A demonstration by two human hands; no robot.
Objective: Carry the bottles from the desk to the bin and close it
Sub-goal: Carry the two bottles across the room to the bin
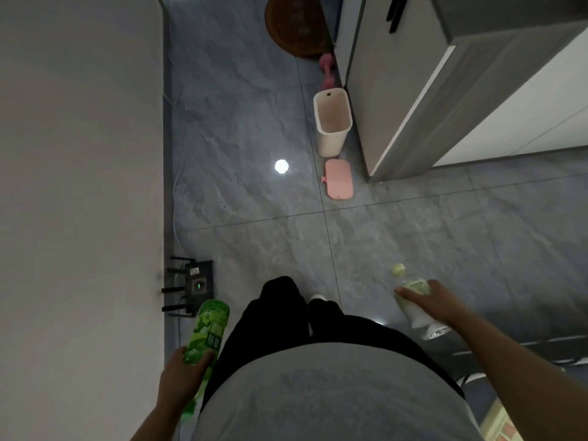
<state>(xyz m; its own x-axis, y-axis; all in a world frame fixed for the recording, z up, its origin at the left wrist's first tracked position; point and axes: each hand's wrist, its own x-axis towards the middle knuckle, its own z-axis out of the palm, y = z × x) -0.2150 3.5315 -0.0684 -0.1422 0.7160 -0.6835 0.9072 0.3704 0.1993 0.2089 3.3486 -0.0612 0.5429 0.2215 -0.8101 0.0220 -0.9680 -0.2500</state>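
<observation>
My left hand (183, 375) grips a bright green labelled bottle (208, 329), its base pointing forward. My right hand (432, 302) holds a pale bottle (410, 300) with a light yellow-green cap, cap pointing ahead. A white bin (332, 124) stands open on the floor ahead beside a grey cabinet. Its pink lid (339, 178) lies flat on the tiles just in front of the bin. Both hands are low at my sides, far from the bin.
A white wall (79, 186) runs along the left. A black router (191, 286) with antennas sits on the floor by the wall. The grey cabinet (413, 90) fills the right. A round brown mat (296, 25) and a pink object (327, 70) lie beyond the bin.
</observation>
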